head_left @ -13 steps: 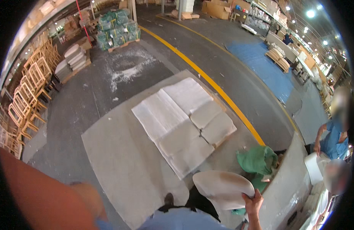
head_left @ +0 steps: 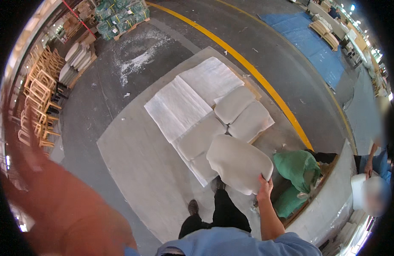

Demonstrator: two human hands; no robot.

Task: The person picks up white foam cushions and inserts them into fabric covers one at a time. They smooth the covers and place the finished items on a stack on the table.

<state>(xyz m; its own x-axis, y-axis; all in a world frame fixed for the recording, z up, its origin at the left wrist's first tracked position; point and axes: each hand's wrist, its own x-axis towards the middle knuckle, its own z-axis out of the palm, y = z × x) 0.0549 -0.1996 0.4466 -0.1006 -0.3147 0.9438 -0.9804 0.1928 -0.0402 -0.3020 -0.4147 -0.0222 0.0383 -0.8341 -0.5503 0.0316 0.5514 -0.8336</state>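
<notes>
My right hand (head_left: 264,187) grips an off-white seat pad (head_left: 241,163) by its lower right edge. The pad is held out tilted in front of my legs and partly covers a pallet load. On that load, similar pads (head_left: 235,104) lie in rows beside and on white foam sheets (head_left: 178,112). My left hand (head_left: 77,209) is raised close at the lower left, large and smeared. Its fingers look stretched upward and apart, with nothing seen in them.
Grey sheeting (head_left: 133,145) lies under the load. Beside my right arm are green sacks (head_left: 297,170) and a pale board-like barrier (head_left: 329,200). A person (head_left: 372,166) works beyond it. Wooden chair frames (head_left: 42,89) stand far left. A yellow line (head_left: 248,66) crosses the floor.
My right hand has swung the seat pad up and forward over the pallet load, turning its broad face into view. My left hand has come up at the left. The view has tilted downward.
</notes>
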